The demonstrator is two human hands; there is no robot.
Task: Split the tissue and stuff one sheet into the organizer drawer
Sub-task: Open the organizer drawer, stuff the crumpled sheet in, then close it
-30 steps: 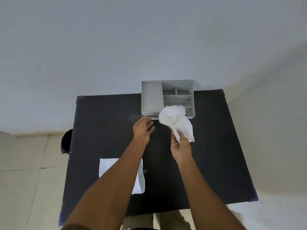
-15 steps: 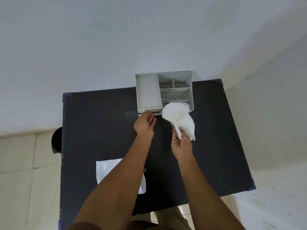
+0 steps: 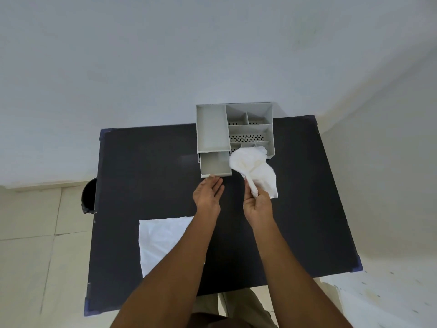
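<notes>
Change since earlier frames: drawer [image 3: 215, 165] now stands pulled out from the organizer's [image 3: 236, 129] lower left front; half a second ago it was only just started, left hand at its edge.
Left hand [image 3: 208, 194]: palm-down on the near side of the drawer, fingers [image 3: 218, 185] loosely spread and extended, tips touching the drawer's front lip. Holding nothing that I can make out.
Right hand [image 3: 256, 207]: raised just right of the drawer, fingers pinched tight on the twisted tail of the crumpled tissue sheet [image 3: 253, 168].
Crumpled tissue sheet: bunched, puffed head uppermost, hanging over the organizer's front right corner and just beside the drawer's right wall. Not in the drawer.
Drawer: open, grey, interior looks bare.
Organizer: grey, at the far edge of the table [image 3: 146, 176]; long tray on the left, smaller perforated compartments on the right.
Second tissue sheet [image 3: 163, 240]: lying flat on the near left part of the table, partly hidden under the left forearm, well apart from the organizer.
Table: dark top, blue corner pieces.
</notes>
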